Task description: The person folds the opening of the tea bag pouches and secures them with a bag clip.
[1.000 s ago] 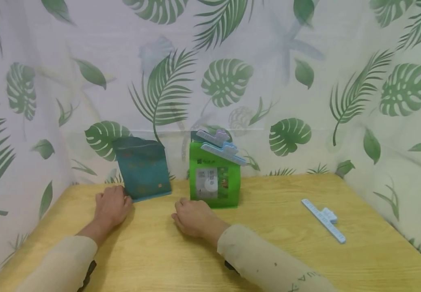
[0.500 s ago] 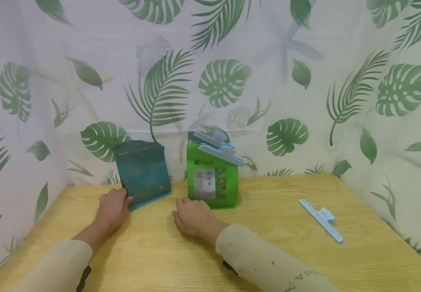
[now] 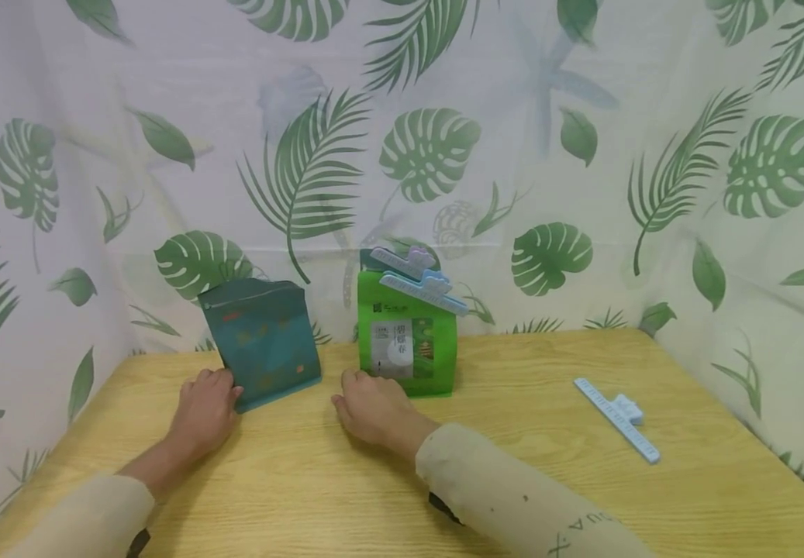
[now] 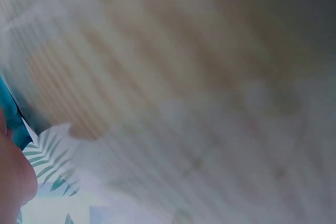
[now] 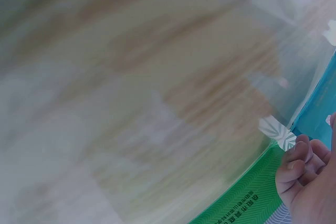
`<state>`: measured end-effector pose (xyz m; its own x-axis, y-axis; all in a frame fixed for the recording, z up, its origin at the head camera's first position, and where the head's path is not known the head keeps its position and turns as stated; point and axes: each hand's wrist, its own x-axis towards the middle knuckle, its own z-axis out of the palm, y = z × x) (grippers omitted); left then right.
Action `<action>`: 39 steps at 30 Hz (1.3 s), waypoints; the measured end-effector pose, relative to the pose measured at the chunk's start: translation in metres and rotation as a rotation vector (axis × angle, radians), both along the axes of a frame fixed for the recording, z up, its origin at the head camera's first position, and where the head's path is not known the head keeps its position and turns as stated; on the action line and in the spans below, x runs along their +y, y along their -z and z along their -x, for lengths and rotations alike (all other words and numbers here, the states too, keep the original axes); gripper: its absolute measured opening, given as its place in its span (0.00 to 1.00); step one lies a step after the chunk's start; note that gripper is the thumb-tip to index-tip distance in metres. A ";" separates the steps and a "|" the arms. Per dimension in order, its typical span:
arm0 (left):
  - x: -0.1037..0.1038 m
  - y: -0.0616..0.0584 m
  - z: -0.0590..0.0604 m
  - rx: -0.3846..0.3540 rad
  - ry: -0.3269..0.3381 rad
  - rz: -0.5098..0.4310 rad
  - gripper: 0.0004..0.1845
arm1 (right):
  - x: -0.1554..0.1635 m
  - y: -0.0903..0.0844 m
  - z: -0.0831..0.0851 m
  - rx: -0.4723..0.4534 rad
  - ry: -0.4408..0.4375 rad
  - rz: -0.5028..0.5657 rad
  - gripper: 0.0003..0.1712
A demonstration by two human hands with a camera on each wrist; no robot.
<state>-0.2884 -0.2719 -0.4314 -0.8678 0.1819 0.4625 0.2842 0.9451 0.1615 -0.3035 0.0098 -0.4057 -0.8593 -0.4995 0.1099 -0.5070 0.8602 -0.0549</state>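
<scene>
A teal pouch (image 3: 265, 341) stands at the left of the table, leaning a little to the left. My left hand (image 3: 205, 411) grips its lower left edge; in the left wrist view only part of that hand (image 4: 16, 174) and a strip of the teal pouch (image 4: 16, 124) show. Right of it stands a bright green pouch (image 3: 402, 356) with a blue sealing clip (image 3: 424, 291) slanted across its top. My right hand (image 3: 377, 404) rests on the table before the green pouch. The right wrist view shows its fingers (image 5: 296, 169) loosely curled, holding nothing.
Behind the green pouch, a dark teal top (image 3: 367, 257) shows beside a purple clip (image 3: 403, 263). A pale blue sealing clip (image 3: 618, 420) lies on the right of the wooden table (image 3: 513, 434). Leaf-printed cloth (image 3: 485, 155) hangs along the back and sides.
My left hand has drawn the teal pouch toward me and slightly left, and the pouch's top has come lower in view. The right hand and the green pouch have hardly moved.
</scene>
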 end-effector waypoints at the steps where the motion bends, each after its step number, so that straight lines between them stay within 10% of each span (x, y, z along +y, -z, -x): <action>1: 0.000 0.000 -0.001 0.005 0.004 0.000 0.09 | 0.000 0.000 0.000 -0.002 -0.002 0.005 0.21; 21: -0.003 0.009 -0.023 0.206 0.230 0.009 0.13 | -0.019 0.004 0.000 -0.011 -0.022 0.018 0.43; 39: -0.006 0.008 -0.022 0.250 0.243 0.136 0.09 | -0.024 0.007 -0.006 0.089 -0.045 -0.030 0.22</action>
